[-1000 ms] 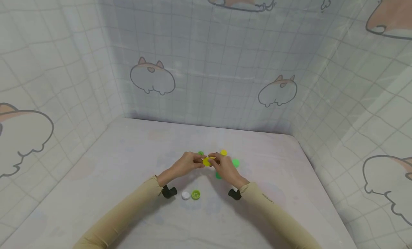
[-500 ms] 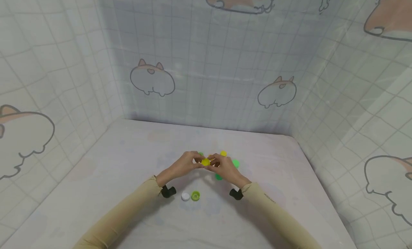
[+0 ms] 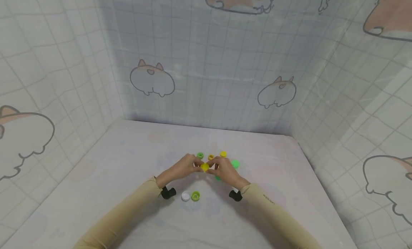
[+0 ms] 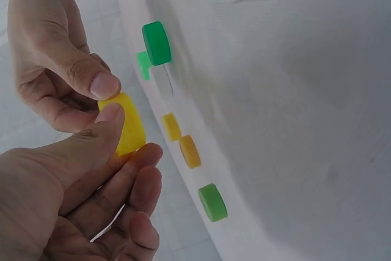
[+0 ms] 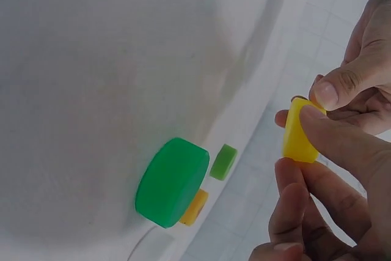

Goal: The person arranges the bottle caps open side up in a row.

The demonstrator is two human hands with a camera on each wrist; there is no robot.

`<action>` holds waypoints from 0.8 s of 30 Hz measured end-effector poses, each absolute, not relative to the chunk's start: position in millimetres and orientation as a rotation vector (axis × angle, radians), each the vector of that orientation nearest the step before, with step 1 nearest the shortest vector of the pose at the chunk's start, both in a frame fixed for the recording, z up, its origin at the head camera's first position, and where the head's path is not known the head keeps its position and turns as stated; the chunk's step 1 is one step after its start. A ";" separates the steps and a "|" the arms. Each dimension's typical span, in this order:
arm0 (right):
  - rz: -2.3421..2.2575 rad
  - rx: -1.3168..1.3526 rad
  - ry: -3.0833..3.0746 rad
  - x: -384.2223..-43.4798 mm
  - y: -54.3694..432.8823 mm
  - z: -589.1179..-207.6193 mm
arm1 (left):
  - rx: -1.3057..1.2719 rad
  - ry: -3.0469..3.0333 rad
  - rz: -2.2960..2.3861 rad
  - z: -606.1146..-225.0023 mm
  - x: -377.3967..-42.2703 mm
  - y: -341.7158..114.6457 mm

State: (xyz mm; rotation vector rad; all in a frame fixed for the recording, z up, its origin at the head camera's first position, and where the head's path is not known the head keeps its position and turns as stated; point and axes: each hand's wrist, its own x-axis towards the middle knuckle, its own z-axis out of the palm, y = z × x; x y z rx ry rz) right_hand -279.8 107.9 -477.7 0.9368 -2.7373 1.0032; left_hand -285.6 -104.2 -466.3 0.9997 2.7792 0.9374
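A yellow bottle cap (image 3: 205, 167) is held up over the table between the fingertips of both hands. From one side my left hand (image 3: 184, 166) pinches it, with the thumb across its face in the left wrist view. My right hand (image 3: 227, 171) pinches the same yellow cap (image 5: 300, 132) from the opposite side. Just beyond the hands lie a green cap (image 3: 200, 155), an orange-yellow cap (image 3: 211, 157) and another yellow cap (image 3: 223, 154). A darker green cap (image 3: 218, 177) is partly hidden under my right hand.
A light green cap (image 3: 235, 164) lies right of the right hand. Nearer the body, a white cap (image 3: 185, 196) and a yellow-green cap (image 3: 195, 196) sit side by side. Dark wrist-camera mounts (image 3: 236, 195) hang below both sleeves. Patterned curtains (image 3: 206, 70) enclose the pale table.
Both hands have come slightly nearer the body with the yellow cap, which has changed its tilt. The green and orange-yellow caps behind them show more fully.
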 end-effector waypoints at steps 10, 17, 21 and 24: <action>0.947 0.929 -2.765 -275.3 105.9 -471.3 | 1.032 2.807 0.907 -462.9 -282.0 -104.9; 0.923 0.951 -2.775 -270.1 109.1 -466.1 | 0.997 2.778 0.889 -455.9 -275.5 -103.6; 0.900 0.977 -2.785 -265.2 112.4 -462.0 | 1.007 2.777 0.864 -452.0 -268.7 -100.6; 0.899 1.000 -2.813 -259.6 115.5 -458.5 | 1.039 2.794 0.835 -450.0 -261.6 -98.2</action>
